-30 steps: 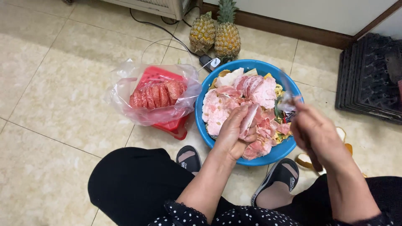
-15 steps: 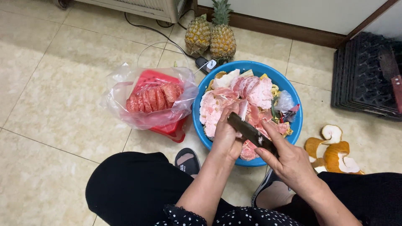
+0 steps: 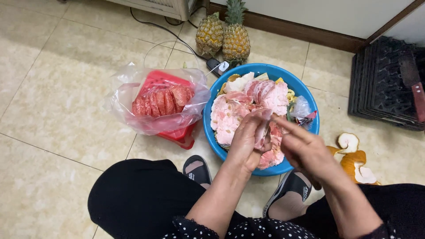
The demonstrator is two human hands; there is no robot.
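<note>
While the person squatted on the tiled floor [image 3: 53,88], both hands met over the near rim of the blue basin [image 3: 211,132]. The left hand [image 3: 248,141] was curled shut around a pink fruit segment [image 3: 261,135], whose long axis ran roughly upright in the view, from the palm up toward the far rim. The right hand [image 3: 305,150] lay just beside it on the right, its fingers reaching left to touch the segment's upper end; whether it pinched anything I cannot tell. So the segment sat in the left hand's grasp, to the left of the right hand, and the left hand was plainly the nearer.

Under the hands the basin was heaped with pale pink peel and pith [image 3: 230,115]. Left of the basin, touching its rim, stood a red tray [image 3: 177,135] inside a clear plastic bag [image 3: 124,95], holding peeled red segments [image 3: 161,99] in a row. Two pineapples [image 3: 223,37] stood beyond the basin's far rim, and orange-and-white rind [image 3: 354,155] lay on the floor at the right.
</note>
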